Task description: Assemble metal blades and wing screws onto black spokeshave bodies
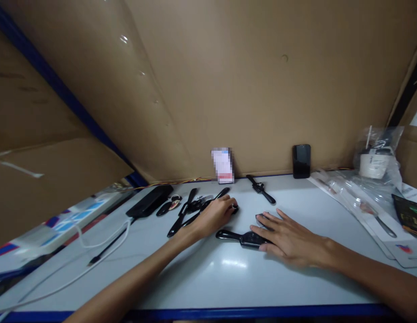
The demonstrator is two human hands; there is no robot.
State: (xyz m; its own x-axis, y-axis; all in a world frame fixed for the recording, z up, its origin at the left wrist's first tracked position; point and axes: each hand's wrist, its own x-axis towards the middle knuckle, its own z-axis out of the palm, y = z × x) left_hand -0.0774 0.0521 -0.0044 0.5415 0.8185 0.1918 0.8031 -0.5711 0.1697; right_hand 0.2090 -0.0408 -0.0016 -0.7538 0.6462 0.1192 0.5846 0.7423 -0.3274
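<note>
Black two-handled tools lie on the pale table (235,282). My right hand (285,235) rests with spread fingers over one black tool (250,240), whose handle points left. Farther left, my left hand (217,215) has its fingers curled together at a small dark piece by the fingertips, too small to make out. Beside that hand lie crossed black tools (184,215), partly hidden by it. Another black tool (261,188) lies alone near the back edge, touched by neither hand.
A lit phone (223,166) and a dark phone (301,161) lean against the cardboard wall. Keys (174,202), a black case (150,201) and white cables (117,246) are left. Plastic packages (363,211) and a bagged white cup (375,165) stand right.
</note>
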